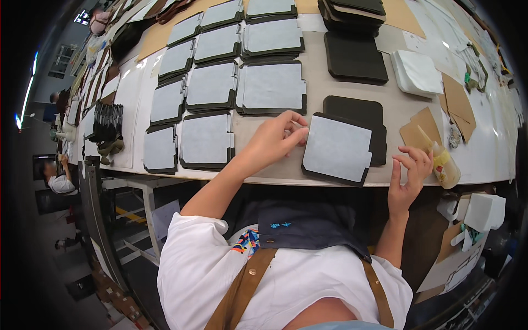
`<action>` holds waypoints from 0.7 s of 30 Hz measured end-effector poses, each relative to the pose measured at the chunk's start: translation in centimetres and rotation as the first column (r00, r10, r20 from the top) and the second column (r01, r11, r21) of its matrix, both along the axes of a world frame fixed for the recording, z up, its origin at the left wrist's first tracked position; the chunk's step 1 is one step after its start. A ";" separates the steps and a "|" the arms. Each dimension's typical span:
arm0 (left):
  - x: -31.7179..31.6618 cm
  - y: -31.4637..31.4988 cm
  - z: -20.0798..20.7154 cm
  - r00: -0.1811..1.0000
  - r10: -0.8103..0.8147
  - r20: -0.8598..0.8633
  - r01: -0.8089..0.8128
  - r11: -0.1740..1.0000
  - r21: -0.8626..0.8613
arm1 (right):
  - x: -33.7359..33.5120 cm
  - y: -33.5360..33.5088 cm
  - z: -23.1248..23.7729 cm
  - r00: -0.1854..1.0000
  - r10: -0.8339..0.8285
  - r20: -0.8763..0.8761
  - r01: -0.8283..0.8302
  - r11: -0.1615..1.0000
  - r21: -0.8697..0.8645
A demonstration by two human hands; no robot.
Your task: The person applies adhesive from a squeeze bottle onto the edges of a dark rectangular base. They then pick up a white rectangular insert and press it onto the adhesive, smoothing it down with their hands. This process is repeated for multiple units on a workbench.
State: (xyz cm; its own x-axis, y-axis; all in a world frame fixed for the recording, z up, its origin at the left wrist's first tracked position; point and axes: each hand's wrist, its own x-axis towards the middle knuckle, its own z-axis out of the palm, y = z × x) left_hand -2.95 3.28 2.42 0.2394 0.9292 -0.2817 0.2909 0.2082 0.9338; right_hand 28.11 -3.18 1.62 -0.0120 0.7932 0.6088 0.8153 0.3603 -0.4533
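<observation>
A dark, flat panel with a pale grey facing sheet (337, 146) lies slightly turned at the table's front edge. It overlaps a plain dark panel (352, 107) under it. Beside the pale panel's left edge is my left hand (275, 136), fingers bent, thumb and forefinger apart; whether the tips touch the edge I cannot tell. My right hand (410, 170) is raised to the right of the panel, fingers spread and curved with nothing in them. Just right of that hand, a yellowish squeeze bottle with a nozzle (445, 168) leans over the table edge.
Several stacks of pale-faced panels (212, 85) stand in rows to the left. Dark panels (355, 58) lie at the back, near a white pad stack (415, 72). Brown card pieces (456, 104) are at the right. A box (484, 212) stands below the table.
</observation>
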 end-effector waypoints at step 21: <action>-20.1 6.6 1.1 0.799 0.528 -0.290 -0.392 0.821 0.414 | 2.9 0.0 0.2 0.982 -0.187 0.020 0.186 0.981 0.050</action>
State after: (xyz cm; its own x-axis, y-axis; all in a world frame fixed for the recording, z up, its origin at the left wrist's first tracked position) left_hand -23.02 9.90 3.54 -0.3019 0.9506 0.0726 0.5771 0.1216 0.8076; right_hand 31.01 -3.15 1.82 0.1183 0.7528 0.6475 0.8808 0.2215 -0.4185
